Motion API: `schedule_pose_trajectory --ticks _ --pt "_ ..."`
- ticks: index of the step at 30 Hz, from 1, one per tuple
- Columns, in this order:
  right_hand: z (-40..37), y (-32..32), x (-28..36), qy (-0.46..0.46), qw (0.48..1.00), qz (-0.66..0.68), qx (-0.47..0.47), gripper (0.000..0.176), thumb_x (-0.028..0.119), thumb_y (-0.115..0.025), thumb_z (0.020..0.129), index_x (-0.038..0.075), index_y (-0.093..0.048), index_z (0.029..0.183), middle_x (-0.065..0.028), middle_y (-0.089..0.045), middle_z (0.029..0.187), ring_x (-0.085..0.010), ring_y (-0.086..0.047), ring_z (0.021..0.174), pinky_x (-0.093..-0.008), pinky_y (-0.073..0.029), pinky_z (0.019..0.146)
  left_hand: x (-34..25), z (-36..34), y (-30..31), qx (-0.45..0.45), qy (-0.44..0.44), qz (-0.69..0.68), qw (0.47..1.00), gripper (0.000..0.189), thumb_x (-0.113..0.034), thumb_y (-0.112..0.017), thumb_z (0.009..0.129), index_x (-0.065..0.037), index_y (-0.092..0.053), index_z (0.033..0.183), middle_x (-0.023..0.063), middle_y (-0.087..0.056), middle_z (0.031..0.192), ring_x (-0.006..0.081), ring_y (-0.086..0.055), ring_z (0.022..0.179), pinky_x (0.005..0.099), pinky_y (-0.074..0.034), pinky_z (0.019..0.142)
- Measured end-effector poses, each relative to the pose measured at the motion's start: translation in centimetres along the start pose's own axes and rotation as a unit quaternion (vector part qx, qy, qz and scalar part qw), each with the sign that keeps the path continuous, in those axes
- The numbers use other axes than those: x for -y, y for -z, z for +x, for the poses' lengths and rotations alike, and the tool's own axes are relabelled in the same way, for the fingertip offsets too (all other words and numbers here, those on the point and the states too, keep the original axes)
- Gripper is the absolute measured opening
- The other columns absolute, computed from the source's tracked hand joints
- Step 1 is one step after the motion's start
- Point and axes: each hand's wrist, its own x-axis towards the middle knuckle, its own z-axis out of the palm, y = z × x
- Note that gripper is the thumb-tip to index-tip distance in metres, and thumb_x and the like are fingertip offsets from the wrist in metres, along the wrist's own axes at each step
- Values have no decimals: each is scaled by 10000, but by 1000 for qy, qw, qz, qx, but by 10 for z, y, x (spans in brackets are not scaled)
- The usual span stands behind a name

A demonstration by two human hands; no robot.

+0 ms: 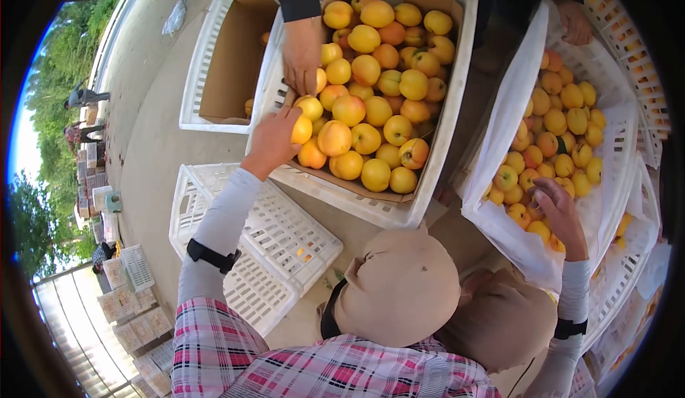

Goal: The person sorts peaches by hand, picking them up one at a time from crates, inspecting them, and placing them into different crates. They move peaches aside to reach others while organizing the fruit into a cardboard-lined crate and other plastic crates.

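My left hand (275, 140) is at the left edge of a white crate (342, 202) lined with cardboard and full of yellow-orange apricots (349, 110). Its fingers are closed around an apricot (302, 130) at that edge. Over the front of a second white crate (615, 138), lined with white cloth and holding more apricots (555, 121), is my right hand (562, 216). Its fingers are bent and apart, touching the fruit, and no apricot shows in its grasp. Its palm side is hidden.
Another person's hand (302, 54) reaches into the cardboard-lined crate; their other hand (575, 21) rests at the cloth-lined crate. A third crate (196, 105) with cardboard stands left. A white plastic crate (264, 269) lies beside my knees. Boxes (128, 302) are stacked farther left.
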Motion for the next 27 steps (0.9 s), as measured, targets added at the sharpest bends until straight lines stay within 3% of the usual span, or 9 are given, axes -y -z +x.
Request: schedule_pose_trajectory --ticks 4,7,10,13,17,19,23,25,27 --pt "-7 3 -1 13 1000 -11 1 408 241 -542 923 -43 -485 1210 -150 -600 1117 -175 -586 1008 -284 -487 832 19 -7 -23 -10 -33 -81 996 770 -195 -737 720 -3 -347 1356 222 -403 1366 389 -426 1228 415 -378 1017" --pt "-11 14 -8 15 998 -67 17 425 269 -553 911 -50 -508 1187 -159 -624 1070 -207 -615 980 -300 -490 849 37 -5 -46 -20 -17 -166 986 633 -168 -641 825 4 -349 1360 230 -447 1326 388 -410 1235 423 -348 1033" --pt "-12 28 -28 1 998 -69 0 432 288 -554 906 -49 -523 1174 -160 -638 1032 -214 -623 957 -306 -492 839 15 -4 -32 -22 3 -187 982 618 -155 -640 822 -5 -364 1354 212 -460 1320 394 -426 1202 425 -350 1017" --pt "-9 43 -23 -31 993 -111 -4 446 308 -556 900 -56 -536 1156 -163 -648 998 -200 -636 903 -304 -497 803 -8 -5 -22 -29 34 -43 998 598 -139 -651 796 -8 -402 1323 176 -500 1269 378 -476 1098 441 -392 935" --pt "12 53 -26 -8 991 -133 -25 459 319 -561 894 -62 -539 1149 -157 -656 969 -192 -645 850 -299 -497 770 -12 -9 -18 -67 17 53 996 590 -115 -645 795 5 -401 1319 188 -493 1262 374 -468 1112 434 -392 937" --pt "28 50 -24 28 989 -143 -40 487 341 -574 881 -71 -538 1140 -168 -658 960 -195 -644 830 -303 -497 750 -3 -11 -6 94 140 -33 985 580 -83 -633 797 15 -396 1317 205 -472 1275 380 -449 1147 432 -377 966" --pt "74 41 -3 -3 992 -125 -10 540 368 -586 862 -72 -515 1166 -204 -639 1029 -263 -639 893 -344 -493 801 16 -25 -30 -32 54 -95 993 561 -67 -624 799 20 -404 1308 217 -468 1268 386 -439 1167 431 -363 991" --pt "110 35 -11 35 967 -221 -119 620 398 -593 841 -72 -462 1222 -247 -601 1112 -337 -607 989 -392 -472 857 26 -26 -39 -71 19 -123 990 555 -36 -634 783 19 -423 1294 211 -484 1251 385 -437 1173 431 -353 1006" --pt "142 33 -16 45 957 -254 -134 645 398 -598 833 -65 -436 1251 -254 -586 1139 -357 -588 1025 -398 -464 877 23 -25 -32 -62 18 -126 990 575 -23 -654 755 17 -433 1285 203 -491 1245 379 -441 1169 427 -360 1002"
